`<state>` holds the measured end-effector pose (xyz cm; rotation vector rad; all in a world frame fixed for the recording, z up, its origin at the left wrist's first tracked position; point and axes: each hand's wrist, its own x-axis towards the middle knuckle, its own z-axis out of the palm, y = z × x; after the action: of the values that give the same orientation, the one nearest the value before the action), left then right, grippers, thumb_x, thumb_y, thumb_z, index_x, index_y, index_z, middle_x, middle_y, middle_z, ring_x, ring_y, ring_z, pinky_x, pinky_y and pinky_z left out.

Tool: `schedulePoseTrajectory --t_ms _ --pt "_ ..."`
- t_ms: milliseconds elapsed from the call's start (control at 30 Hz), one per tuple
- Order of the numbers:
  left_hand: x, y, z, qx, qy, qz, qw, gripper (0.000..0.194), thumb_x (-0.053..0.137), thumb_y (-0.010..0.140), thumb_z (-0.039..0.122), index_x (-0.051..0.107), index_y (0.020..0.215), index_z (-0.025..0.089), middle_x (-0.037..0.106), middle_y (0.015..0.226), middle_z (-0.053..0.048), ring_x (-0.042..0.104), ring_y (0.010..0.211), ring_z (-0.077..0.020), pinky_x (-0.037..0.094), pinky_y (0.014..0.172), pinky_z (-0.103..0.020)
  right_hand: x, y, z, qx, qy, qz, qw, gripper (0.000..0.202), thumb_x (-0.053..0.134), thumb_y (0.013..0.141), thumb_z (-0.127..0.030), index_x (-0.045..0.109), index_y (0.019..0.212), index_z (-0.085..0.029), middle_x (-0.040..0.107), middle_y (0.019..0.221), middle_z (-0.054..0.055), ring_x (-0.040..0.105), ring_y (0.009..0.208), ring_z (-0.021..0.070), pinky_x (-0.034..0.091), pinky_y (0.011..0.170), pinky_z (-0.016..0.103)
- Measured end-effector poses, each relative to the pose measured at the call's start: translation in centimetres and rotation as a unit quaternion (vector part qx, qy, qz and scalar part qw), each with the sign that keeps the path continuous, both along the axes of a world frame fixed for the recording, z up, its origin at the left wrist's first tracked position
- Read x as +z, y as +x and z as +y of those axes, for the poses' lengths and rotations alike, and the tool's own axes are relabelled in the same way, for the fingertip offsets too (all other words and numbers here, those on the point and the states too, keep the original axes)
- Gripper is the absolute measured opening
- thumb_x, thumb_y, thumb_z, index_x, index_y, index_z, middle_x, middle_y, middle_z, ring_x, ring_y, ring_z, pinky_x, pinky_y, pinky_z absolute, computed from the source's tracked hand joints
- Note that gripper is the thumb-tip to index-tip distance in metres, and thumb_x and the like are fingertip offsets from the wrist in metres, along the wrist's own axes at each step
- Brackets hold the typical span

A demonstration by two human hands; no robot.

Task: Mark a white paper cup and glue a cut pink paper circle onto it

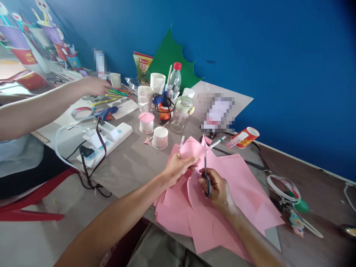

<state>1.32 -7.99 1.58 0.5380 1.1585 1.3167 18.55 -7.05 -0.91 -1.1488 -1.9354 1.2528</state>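
My left hand pinches a piece of pink paper between thumb and fingers. Dark-handled scissors are in my right hand, their blades pointing away from me at the right edge of that piece. A small pink strip curls up beside the blade tips. Beneath both hands lies a loose stack of pink sheets, spread over the table's front edge. Just beyond it are a white marker and a red paper cup on its side.
Paper cups, one pink-topped cup and a lidded glass jar stand behind my left hand. A power strip with cords lies left, near a blue glue gun. Another person's arm reaches in from the left. Lanyards lie right.
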Motion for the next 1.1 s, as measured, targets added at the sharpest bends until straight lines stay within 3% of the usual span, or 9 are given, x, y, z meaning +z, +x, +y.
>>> schedulePoseTrajectory --t_ms 333,900,1100 --pt "0.4 -0.07 -0.19 0.0 0.005 0.006 1.0 0.027 0.078 0.065 0.032 0.064 0.06 0.01 0.052 0.05 0.001 0.046 0.047 -0.0055 0.035 0.044 -0.017 0.09 0.01 0.08 -0.011 -0.005 -0.011 1.0 0.029 0.061 0.083 -0.041 0.057 0.101 -0.018 0.051 0.062 -0.004 0.045 0.05 0.0109 0.038 0.047 0.021" --pt "0.26 -0.09 0.1 -0.029 -0.036 0.031 0.998 0.021 0.076 0.065 0.029 0.068 0.07 0.011 0.062 0.057 -0.002 0.05 0.046 -0.0066 0.04 0.046 -0.019 0.19 0.2 0.31 -0.014 0.01 -0.038 0.999 0.033 0.061 0.081 -0.043 0.057 0.104 -0.019 0.06 0.067 -0.001 0.055 0.055 0.0136 0.045 0.05 0.022" --pt "0.33 -0.25 0.07 -0.033 -0.025 0.055 0.998 0.017 0.073 0.068 0.026 0.065 0.064 0.011 0.06 0.056 -0.002 0.048 0.046 -0.0057 0.039 0.046 -0.019 0.08 0.68 0.57 -0.015 0.021 -0.062 0.998 0.031 0.061 0.082 -0.042 0.058 0.102 -0.019 0.057 0.064 -0.003 0.053 0.053 0.0129 0.044 0.049 0.021"
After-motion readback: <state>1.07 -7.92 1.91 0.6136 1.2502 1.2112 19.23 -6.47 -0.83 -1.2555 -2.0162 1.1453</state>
